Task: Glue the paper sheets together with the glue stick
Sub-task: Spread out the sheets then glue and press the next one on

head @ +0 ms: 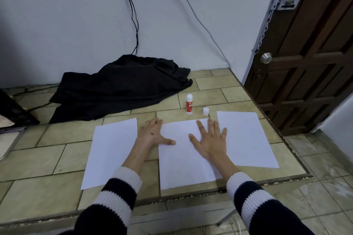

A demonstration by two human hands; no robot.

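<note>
Right hand: my right hand (211,142) lies flat and spread on the middle white paper sheet (183,160), palm down, gripping nothing.
Left hand: my left hand (153,133) sits at that sheet's left edge, thumb on top, fingers apparently tucked beneath the upper corner (I can't tell how deep).
Glue stick: the red-and-white glue stick (189,104) stands upright on the tiled tabletop (57,158) beyond the sheet, uncapped I think, its small white cap (205,111) just beside it.
Other sheets: left white sheet (112,150) and right white sheet (246,139) lie flat either side, apart from the middle one.
Risk, skew: pressing harder with one palm could slide the layers out of line.
Risk, crease: lifting that corner while my right palm pins the middle could kink the paper.
Risk, glue: an open stick dries, and a careless reach could topple it.
</note>
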